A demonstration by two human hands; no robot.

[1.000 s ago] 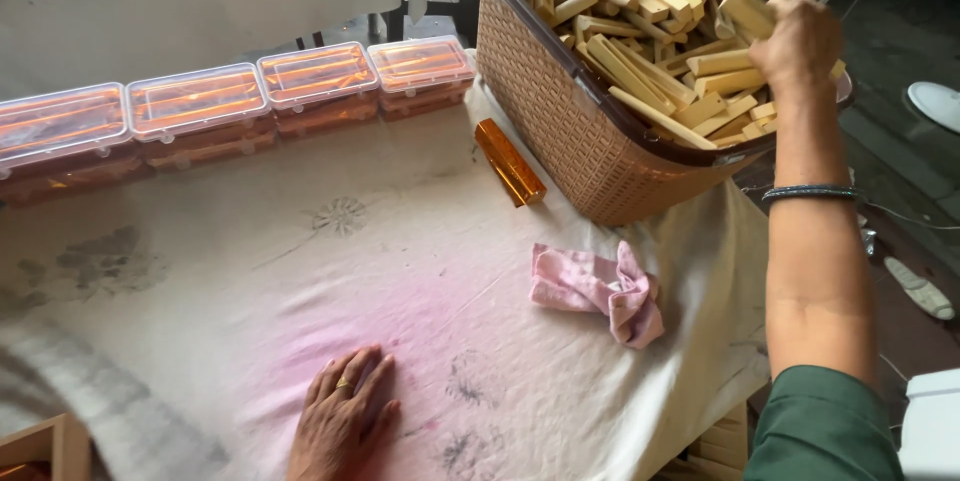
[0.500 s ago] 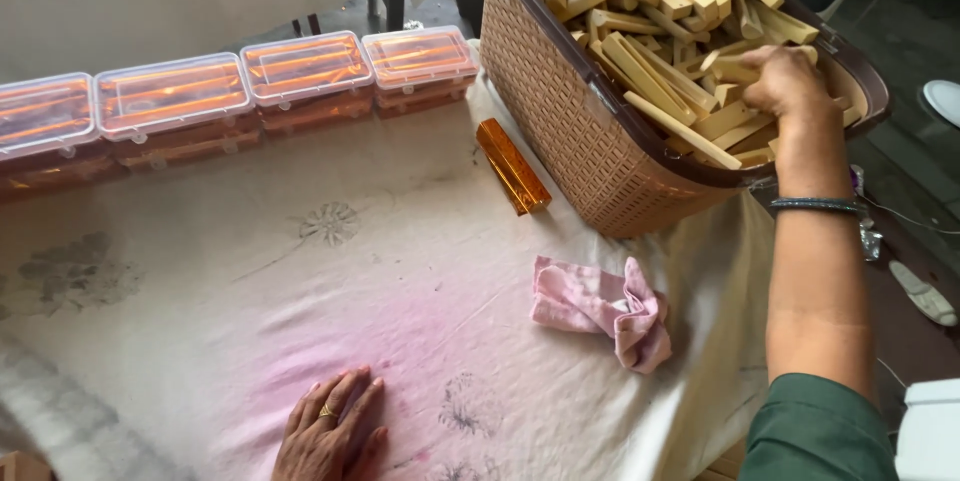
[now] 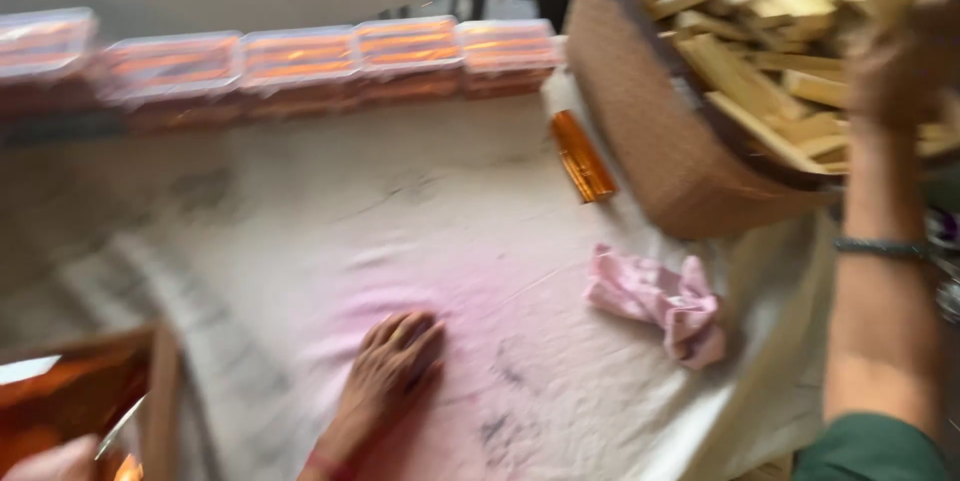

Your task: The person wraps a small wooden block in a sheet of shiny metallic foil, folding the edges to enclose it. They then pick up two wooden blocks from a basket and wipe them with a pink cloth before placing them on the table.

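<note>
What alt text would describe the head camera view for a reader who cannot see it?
A person's right hand reaches into a brown woven basket of pale wooden sticks, while the left hand lies flat on a pink-stained white cloth. A crumpled pink rag and an orange wrapped bar lie nearby.

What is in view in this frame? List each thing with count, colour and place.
basket: one, brown woven, top right on the cloth, tilted.
wood sticks: many, pale yellow, heaped in the basket.
boxes: a row of about five, clear lids over orange contents, along the far edge; blurred.
wrapped stick: one, shiny orange, lying left of the basket.
rag: one, pink, crumpled, in front of the basket.
cloth: one, off-white with a pink stain, covering the table.
orange foil: shiny, bottom left corner, beside a wooden edge.
bracelet: one, dark, on the right wrist.
left hand: flat on the pink stain, wearing a ring.
right hand: among the sticks in the basket; grip blurred.
</note>
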